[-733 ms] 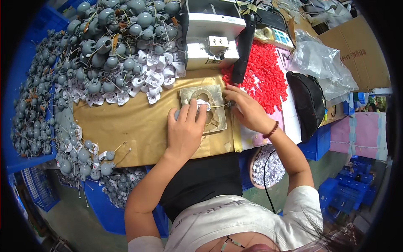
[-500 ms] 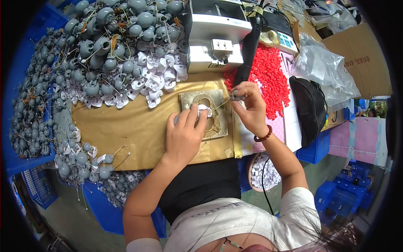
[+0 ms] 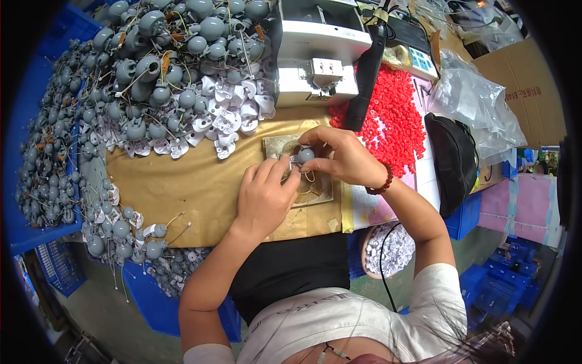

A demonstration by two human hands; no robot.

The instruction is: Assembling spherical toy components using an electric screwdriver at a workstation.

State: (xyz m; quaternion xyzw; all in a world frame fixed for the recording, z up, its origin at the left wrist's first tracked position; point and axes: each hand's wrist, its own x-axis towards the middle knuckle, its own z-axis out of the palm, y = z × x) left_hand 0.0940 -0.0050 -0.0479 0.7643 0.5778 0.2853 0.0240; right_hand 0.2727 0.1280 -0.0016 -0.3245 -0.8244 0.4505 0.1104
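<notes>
A light-coloured block with rounded recesses [image 3: 319,195] lies on the brown-covered bench in front of me. My left hand [image 3: 265,197] is closed over its left side, its fingertips pinching a small white plastic part [image 3: 294,160] that the fingers largely cover. Between the thumb and index finger of my right hand [image 3: 345,159] is a grey ball-shaped part [image 3: 305,155], right against the left fingertips. A thin pale wire [image 3: 310,176] loops below it over the block. Whether the grey and white parts are joined cannot be seen.
Grey ball-shaped parts with wires [image 3: 151,91] and white plastic parts [image 3: 227,118] are heaped at the left. A white machine [image 3: 318,48] stands behind the block. Small red pieces [image 3: 394,121], a black pouch [image 3: 450,161] and clear plastic bags [image 3: 473,100] lie to the right.
My right hand has come left and down from beside the block, bringing the grey ball-shaped part to my left fingertips. The wire, stretched before, is now slack. My left hand stays nearly in place.
</notes>
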